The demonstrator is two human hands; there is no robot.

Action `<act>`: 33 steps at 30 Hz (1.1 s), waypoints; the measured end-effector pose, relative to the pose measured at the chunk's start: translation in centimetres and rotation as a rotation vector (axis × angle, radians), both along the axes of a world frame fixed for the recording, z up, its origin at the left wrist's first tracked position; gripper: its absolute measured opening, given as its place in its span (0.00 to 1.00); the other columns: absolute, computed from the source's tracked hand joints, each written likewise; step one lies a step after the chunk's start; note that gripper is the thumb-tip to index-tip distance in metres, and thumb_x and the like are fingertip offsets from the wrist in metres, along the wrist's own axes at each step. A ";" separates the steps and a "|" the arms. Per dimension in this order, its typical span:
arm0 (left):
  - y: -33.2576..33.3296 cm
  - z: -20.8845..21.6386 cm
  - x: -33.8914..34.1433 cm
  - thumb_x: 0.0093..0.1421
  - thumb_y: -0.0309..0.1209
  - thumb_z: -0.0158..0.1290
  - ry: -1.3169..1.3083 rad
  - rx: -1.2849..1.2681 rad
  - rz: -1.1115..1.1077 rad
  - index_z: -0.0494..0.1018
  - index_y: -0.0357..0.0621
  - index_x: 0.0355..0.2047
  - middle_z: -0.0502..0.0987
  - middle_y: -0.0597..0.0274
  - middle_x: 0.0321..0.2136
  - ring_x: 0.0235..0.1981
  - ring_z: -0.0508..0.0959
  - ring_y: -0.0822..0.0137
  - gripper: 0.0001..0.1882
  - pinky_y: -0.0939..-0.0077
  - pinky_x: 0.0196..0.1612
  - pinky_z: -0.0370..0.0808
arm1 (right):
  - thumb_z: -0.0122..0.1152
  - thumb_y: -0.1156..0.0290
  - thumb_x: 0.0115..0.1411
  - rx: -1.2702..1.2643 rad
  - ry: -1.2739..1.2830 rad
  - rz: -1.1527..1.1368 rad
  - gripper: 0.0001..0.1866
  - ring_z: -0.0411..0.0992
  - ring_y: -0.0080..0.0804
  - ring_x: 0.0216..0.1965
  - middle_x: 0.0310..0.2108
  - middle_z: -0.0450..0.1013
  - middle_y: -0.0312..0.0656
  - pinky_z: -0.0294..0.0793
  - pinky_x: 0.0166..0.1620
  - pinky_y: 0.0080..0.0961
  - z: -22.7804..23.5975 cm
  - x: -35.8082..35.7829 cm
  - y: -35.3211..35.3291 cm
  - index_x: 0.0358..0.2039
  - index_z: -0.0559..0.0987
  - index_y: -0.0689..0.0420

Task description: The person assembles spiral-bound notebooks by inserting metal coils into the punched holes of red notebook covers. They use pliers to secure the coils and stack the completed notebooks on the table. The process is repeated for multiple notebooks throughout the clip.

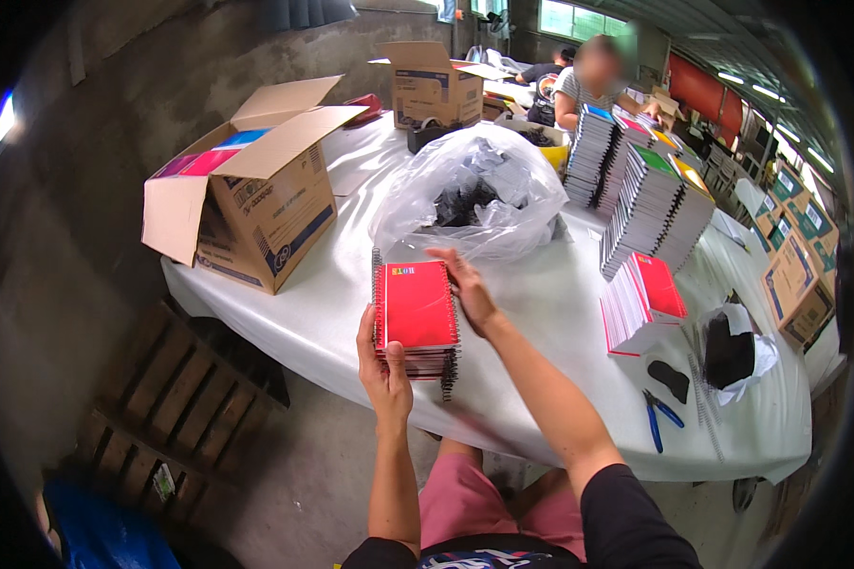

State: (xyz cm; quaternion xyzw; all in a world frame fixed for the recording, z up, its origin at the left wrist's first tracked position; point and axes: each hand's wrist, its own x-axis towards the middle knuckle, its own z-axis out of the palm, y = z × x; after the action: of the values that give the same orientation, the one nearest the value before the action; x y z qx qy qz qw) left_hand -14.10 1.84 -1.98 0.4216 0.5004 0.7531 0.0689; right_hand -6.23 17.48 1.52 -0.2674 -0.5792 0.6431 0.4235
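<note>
A neat stack of red-covered spiral notebooks stands at the near edge of the white-covered table, black coils showing along its sides. My left hand grips its near left corner, thumb against the near side and fingers along the left edge. At the far right corner, my right hand lies against the stack with its fingers stretched out. Just beyond is a clear plastic bag filled with black and grey pieces. Further right sits another pile of red notebooks.
An open carton with colourful notebooks stands left, another carton behind. Tall notebook stacks rise on the right. Blue-handled pliers, loose wire coils and a black-filled bag lie near right. A person is across the table.
</note>
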 end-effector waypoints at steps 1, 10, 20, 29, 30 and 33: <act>0.4 -0.2 -0.2 0.65 0.48 0.43 0.064 0.027 0.053 0.61 0.38 0.58 0.62 0.48 0.58 0.58 0.65 0.57 0.30 0.66 0.58 0.62 | 0.45 0.53 0.66 0.008 0.028 0.037 0.21 0.68 0.26 0.46 0.44 0.72 0.41 0.65 0.48 0.22 -0.5 -1.0 0.0 0.47 0.75 0.57; 1.4 -1.2 -0.1 0.66 0.54 0.35 0.153 0.062 0.153 0.58 0.35 0.59 0.58 0.51 0.61 0.61 0.59 0.59 0.35 0.63 0.62 0.55 | 0.43 0.49 0.66 0.021 0.030 0.011 0.25 0.64 0.31 0.50 0.51 0.67 0.43 0.59 0.56 0.26 0.9 -0.1 0.0 0.56 0.69 0.51; -4.5 4.3 -0.6 0.69 0.45 0.33 -0.011 0.315 0.625 0.58 0.35 0.55 0.60 0.52 0.58 0.59 0.63 0.60 0.25 0.63 0.58 0.62 | 0.63 0.41 0.49 0.278 -1.246 -1.016 0.41 0.65 0.46 0.55 0.55 0.66 0.50 0.67 0.55 0.38 7.3 31.5 0.9 0.56 0.67 0.55; -3.0 6.1 9.0 0.61 0.29 0.49 0.453 0.343 0.154 0.65 0.35 0.46 0.66 0.49 0.47 0.50 0.68 0.56 0.15 0.61 0.53 0.67 | 0.74 0.50 0.38 0.199 -1.231 -0.912 0.42 0.73 0.44 0.46 0.46 0.73 0.47 0.70 0.49 0.37 6.9 35.7 1.5 0.52 0.69 0.53; -3.1 6.5 9.9 0.60 0.28 0.50 0.476 0.349 0.104 0.66 0.35 0.44 0.66 0.48 0.46 0.49 0.69 0.55 0.14 0.60 0.52 0.68 | 0.75 0.54 0.39 0.275 -1.277 -1.009 0.41 0.73 0.44 0.45 0.45 0.74 0.46 0.70 0.48 0.38 7.8 34.6 0.4 0.53 0.67 0.52; -3.0 7.1 12.7 0.56 0.26 0.53 0.527 0.365 -0.017 0.68 0.36 0.41 0.67 0.48 0.43 0.46 0.71 0.52 0.13 0.59 0.50 0.69 | 0.72 0.73 0.41 0.639 -0.956 -1.120 0.38 0.74 0.41 0.35 0.35 0.74 0.43 0.73 0.38 0.35 8.4 32.8 -2.9 0.54 0.65 0.48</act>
State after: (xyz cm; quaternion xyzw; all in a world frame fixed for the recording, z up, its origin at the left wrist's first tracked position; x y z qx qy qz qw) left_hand -1.44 -1.20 5.12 0.6116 0.3542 0.6947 -0.1337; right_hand 26.58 14.56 9.88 -0.6308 -0.6338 -0.0460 0.4453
